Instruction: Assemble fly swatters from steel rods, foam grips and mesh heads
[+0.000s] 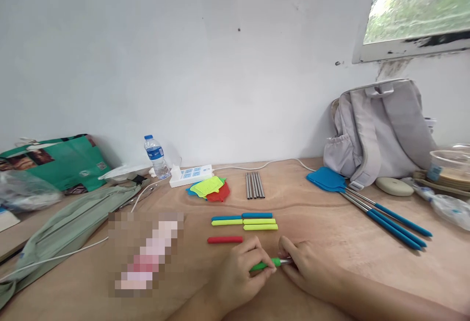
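My left hand (240, 272) is closed on a green handle grip (276, 262) at the front middle of the table. A thin metal rod (285, 261) lines up with the grip's right end, and my right hand (312, 268) pinches it; its far end is hidden by my fingers. Just beyond my hands lie loose grips: one red (224, 240), blue ones (257, 215) and yellow ones (260, 221). Further back are several metal tubes (254, 185) side by side. Left of them is a pile of fly swatter heads in yellow (207, 187), red (220, 193) and blue.
Blue fly swatters (326, 179) with rods and grips lie at the right, before a grey backpack (385, 125). A power strip (191, 175) and water bottle (157, 157) stand by the wall. Further left are a green bag (69, 162) and a blurred-out patch (150, 257).
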The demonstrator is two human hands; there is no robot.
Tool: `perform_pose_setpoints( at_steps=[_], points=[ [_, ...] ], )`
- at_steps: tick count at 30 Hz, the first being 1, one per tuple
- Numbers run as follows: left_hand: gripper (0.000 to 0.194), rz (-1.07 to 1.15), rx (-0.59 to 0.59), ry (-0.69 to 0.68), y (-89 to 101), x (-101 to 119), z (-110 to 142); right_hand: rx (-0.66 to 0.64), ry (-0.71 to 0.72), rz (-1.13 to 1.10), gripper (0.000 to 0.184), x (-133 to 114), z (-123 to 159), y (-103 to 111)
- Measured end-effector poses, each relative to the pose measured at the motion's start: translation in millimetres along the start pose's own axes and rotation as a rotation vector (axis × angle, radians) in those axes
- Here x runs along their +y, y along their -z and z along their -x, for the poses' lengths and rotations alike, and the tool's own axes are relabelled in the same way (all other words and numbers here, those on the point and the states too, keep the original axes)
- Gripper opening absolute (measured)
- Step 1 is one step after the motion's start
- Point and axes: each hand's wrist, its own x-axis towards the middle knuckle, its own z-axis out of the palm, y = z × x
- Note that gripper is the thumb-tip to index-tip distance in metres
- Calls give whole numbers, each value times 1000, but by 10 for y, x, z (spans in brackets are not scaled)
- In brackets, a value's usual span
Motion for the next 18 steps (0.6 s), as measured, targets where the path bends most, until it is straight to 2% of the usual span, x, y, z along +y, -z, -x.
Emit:
perform_pose_setpoints(
  at_steps=[5, 7, 9, 12, 13, 14, 15, 16, 18],
  points=[
    [11, -58, -33, -51, -91, 23, 23, -17, 10, -11, 9, 12, -9, -30],
    [12, -119, -64, -69, -66, 62, 17, -21, 21, -16, 8, 8, -17, -13],
    [11, -182, -123, -146, 50, 82, -43, -17, 25, -33, 6, 7, -22, 16],
    [15, -210, -167, -296, 401, -26, -303, -11, 5, -80, 7, 20, -23, 69],
    [17, -237, -96, -248, 544, -118, -436, -14, 3, -79, 7, 30, -24, 86],
    [20, -320, 6, -110, 683, -239, -584, -17, 4, -71, 8, 44, -27, 101],
    [25, -444, 129, 111, 809, -385, -739, -17, 6, -58, 9, 59, -32, 113],
    [28, -499, 182, 206, 914, -548, -889, -15, 6, -47, 10, 76, -39, 122],
    [25, -556, 192, 305, 1035, -895, -1138, -3, -4, -32, 10, 113, -56, 132]
  ],
)
